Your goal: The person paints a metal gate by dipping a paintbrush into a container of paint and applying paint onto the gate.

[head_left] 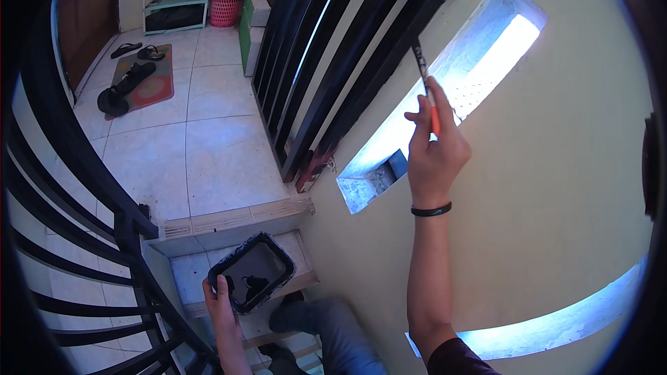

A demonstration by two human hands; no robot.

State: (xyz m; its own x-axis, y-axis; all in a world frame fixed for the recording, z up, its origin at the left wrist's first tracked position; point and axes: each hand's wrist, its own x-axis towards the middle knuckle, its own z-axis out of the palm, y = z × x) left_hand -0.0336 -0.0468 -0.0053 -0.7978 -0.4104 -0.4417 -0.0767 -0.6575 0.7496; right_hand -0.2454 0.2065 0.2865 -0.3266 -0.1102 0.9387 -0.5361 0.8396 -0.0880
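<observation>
Brush (421, 64), slim, orange-handled and dark-smeared toward its tip, is what I see pinched between the closed fingers of the right hand (439, 149), raised before the cream-painted wall (556, 187). Its tip meets the edge of the black metal-barred gate (372, 83) in my view; I cannot tell whether they touch. Lower down, I have the left hand (222, 310) gripping a black rectangular tray (237, 255) of dark liquid, thumb over its rim, above pale tiled steps (191, 272). Farther out I make out a black curved railing (128, 236) and, beyond the white-tiled floor (219, 149), a pink plastic basket (224, 12).
</observation>
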